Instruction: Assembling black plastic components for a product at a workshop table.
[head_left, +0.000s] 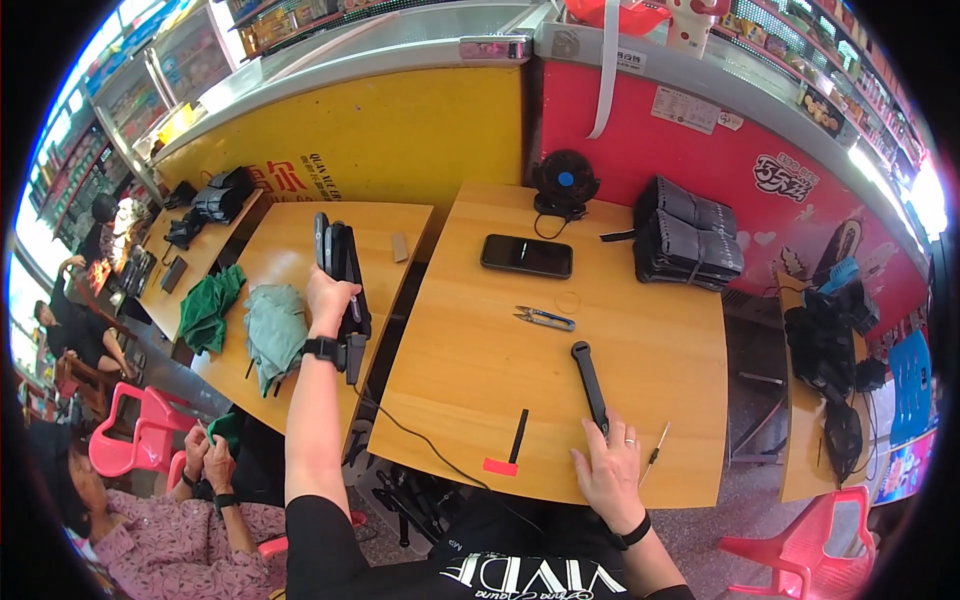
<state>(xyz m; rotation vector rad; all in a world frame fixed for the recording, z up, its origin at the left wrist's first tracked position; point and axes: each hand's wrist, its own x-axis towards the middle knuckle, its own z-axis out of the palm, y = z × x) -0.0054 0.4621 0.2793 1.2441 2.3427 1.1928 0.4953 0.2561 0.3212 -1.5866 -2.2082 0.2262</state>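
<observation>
My left hand (332,300) is closed around a stack of long black straps (346,262) with rounded ends, over the left table. My right hand (610,470) rests at the right table's near side, thumb apart, with its fingertips on the lower end of a single black strap (586,375). That strap lies slantwise on the wood. To its left is a narrow black strip (520,436) with a red piece (500,467) at its end. Beside my right hand lies a thin pointed tool (655,452). Blue-handled thread snips (545,318) lie farther up.
A phone (526,256), a small black fan (565,180) and bundled black straps (690,232) occupy the right table's far part. Green cloth (212,310) and grey-green cloth (275,335) lie on the left table. A cable (420,437) crosses the near edge. Another person's hands (210,460) work at lower left.
</observation>
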